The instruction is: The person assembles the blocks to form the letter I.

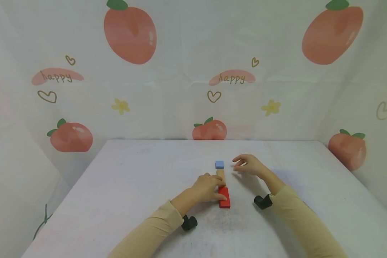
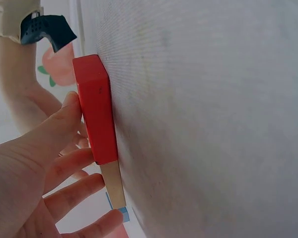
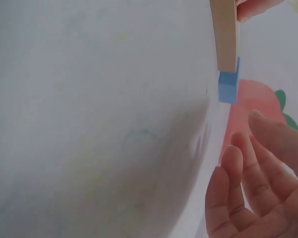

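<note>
A red rectangular block [image 1: 224, 197], a natural-wood block [image 1: 221, 175] and a blue block [image 1: 219, 165] lie end to end in a row leading away on the white table. My left hand [image 1: 206, 188] is over the near part of the row. In the left wrist view, its thumb [image 2: 72, 106] touches the red block, while the spread fingers lie along the wooden block [image 2: 114, 183]. To the right of the blue block [image 3: 228, 88], my right hand [image 1: 249, 166] hovers apart from it, holding nothing, with loosely bent fingers [image 3: 233, 168].
The white table [image 1: 132, 200] ends at a back edge against a pale curtain [image 1: 180, 53] printed with peaches. Black wrist devices [image 1: 189, 223] sit under both forearms, low over the tabletop.
</note>
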The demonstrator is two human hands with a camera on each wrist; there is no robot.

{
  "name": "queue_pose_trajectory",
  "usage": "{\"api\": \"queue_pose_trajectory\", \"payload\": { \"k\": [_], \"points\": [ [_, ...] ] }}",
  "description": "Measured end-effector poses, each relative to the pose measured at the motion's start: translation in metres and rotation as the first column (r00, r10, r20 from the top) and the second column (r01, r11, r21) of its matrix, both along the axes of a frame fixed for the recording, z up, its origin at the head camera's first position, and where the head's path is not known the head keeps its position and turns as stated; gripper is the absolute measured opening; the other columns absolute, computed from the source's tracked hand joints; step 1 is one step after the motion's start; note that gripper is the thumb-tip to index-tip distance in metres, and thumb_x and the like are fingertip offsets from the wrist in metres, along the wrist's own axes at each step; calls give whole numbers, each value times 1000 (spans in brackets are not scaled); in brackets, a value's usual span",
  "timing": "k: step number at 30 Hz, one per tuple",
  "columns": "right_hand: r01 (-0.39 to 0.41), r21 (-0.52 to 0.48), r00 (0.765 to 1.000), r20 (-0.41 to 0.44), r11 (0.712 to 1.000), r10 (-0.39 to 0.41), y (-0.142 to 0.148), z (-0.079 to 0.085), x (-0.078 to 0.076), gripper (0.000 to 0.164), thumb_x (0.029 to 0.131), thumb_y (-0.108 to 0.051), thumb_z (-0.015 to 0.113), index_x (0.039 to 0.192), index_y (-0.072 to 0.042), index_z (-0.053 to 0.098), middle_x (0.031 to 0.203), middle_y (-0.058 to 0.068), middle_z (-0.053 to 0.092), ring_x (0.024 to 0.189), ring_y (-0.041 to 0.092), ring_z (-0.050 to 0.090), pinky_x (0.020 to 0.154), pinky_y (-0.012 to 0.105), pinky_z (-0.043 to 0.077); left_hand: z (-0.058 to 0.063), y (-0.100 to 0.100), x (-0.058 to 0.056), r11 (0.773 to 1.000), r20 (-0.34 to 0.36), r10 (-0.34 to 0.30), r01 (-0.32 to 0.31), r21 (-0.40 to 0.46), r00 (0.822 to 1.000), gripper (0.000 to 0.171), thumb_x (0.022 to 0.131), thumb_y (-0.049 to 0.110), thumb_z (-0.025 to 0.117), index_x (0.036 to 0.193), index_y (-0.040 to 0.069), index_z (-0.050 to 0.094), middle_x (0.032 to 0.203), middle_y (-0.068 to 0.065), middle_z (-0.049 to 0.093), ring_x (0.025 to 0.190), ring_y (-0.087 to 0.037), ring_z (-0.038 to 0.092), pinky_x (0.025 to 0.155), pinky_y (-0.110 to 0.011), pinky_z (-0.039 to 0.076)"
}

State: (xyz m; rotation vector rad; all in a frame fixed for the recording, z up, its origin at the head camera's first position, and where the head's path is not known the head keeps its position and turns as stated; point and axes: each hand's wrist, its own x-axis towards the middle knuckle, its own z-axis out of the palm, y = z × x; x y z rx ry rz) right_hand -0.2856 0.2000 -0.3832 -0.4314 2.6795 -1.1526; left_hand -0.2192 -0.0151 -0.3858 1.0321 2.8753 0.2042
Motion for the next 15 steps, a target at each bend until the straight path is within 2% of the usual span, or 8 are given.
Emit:
{"api": "queue_pose_trajectory", "payload": {
  "k": [9,15],
  "points": [
    [25,13,1000,4,1000,-25,8,-1,3,37,83,-13,69,114,4,60,96,19,68,78,11,56,64,23,45,2,0,1,1000,-5,0,0,-12,1000,46,81,48,67,120,24,64,125,4,61,110,-18,56,89,-31,45],
    [36,26,999,5,999,-36,10,3,5,38,84,-15,68,117,3,60,98,18,68,85,17,59,66,22,46,2,-1,-1,1000,-24,-21,21,-8,999,46,83,48,64,121,23,63,126,2,59,113,-18,55,94,-32,43]
  ]
}}
